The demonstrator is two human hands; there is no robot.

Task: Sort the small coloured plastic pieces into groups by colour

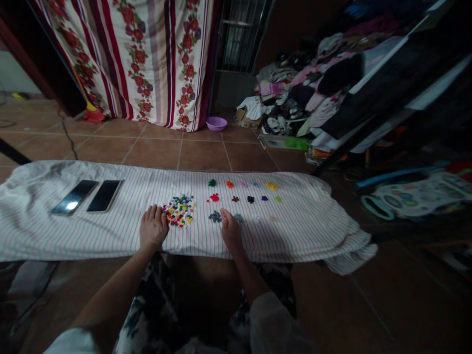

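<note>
A mixed pile of small coloured pieces (181, 209) lies on the striped cloth (129, 236). At its left edge my left hand (153, 227) rests palm down, fingers laid flat on the cloth. My right hand (230, 230) is closed in a pinch beside a dark grey cluster (215, 217); whatever it holds is too small to name. Behind and to the right sit small single-colour clusters, among them green (212, 183), orange (229, 184), yellow (272, 185), red (214, 197), black (250, 199) and beige (273, 219). A light grey cluster (239, 218) lies just right of the right hand.
Two dark phones (75, 197) (104, 196) lie at the left of the cloth. Beyond it, a purple basin (217, 124) stands on the tiled floor near a floral curtain (136, 59). Heaped clothes (295, 93) fill the back right.
</note>
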